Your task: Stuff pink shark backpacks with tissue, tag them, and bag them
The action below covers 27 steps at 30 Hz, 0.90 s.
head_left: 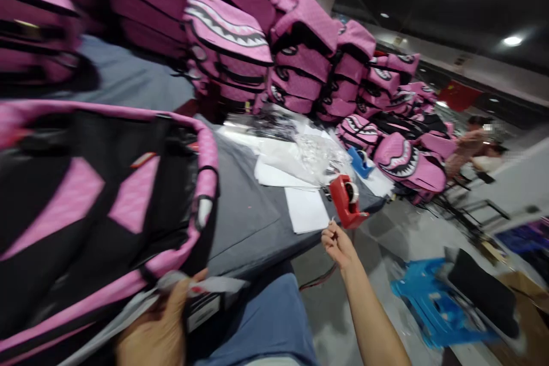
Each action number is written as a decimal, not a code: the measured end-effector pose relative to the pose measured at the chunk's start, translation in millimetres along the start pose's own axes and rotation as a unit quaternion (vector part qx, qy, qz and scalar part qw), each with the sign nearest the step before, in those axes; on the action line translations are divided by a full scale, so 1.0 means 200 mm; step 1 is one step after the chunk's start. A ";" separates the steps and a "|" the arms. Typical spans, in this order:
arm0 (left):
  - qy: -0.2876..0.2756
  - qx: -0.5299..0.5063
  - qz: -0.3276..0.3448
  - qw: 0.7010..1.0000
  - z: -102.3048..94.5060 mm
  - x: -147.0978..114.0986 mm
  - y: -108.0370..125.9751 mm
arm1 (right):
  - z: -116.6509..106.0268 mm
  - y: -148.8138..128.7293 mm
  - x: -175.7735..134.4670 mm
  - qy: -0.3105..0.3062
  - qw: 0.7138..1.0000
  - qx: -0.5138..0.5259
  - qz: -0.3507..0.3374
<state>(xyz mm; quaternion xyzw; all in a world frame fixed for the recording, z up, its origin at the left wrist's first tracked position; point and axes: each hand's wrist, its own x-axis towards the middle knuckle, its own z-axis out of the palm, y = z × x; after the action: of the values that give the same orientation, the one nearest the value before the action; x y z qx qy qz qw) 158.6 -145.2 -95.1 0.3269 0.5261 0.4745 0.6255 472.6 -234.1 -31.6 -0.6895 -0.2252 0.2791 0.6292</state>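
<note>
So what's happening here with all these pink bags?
A person has a pink-and-black backpack lying on a grey table. Their left hand holds a pale strip at the backpack's near edge. Their right hand is out by a red tape dispenser, fingertips pinched together; anything between them is too small to tell. White papers and a blue tape dispenser are nearby, and more pink bags are piled up behind.
</note>
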 end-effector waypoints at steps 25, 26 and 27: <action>0.016 -0.097 0.077 0.992 0.08 0.01 0.00 | 1.03 -0.22 -0.29 -0.416 0.682 -0.455 -0.394; 0.026 -0.105 0.067 0.992 0.08 0.01 -0.01 | 1.02 -0.22 -0.28 -0.425 0.697 -0.440 -0.375; 0.032 -0.116 0.058 0.991 0.08 0.01 -0.01 | 1.01 -0.23 -0.28 -0.438 0.714 -0.416 -0.354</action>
<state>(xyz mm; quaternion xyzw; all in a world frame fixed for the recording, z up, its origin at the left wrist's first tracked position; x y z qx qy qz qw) 175.1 -142.3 -94.9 0.2669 0.4675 0.5776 0.6137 297.1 -116.1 8.4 -0.5523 -0.7963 0.1851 0.1630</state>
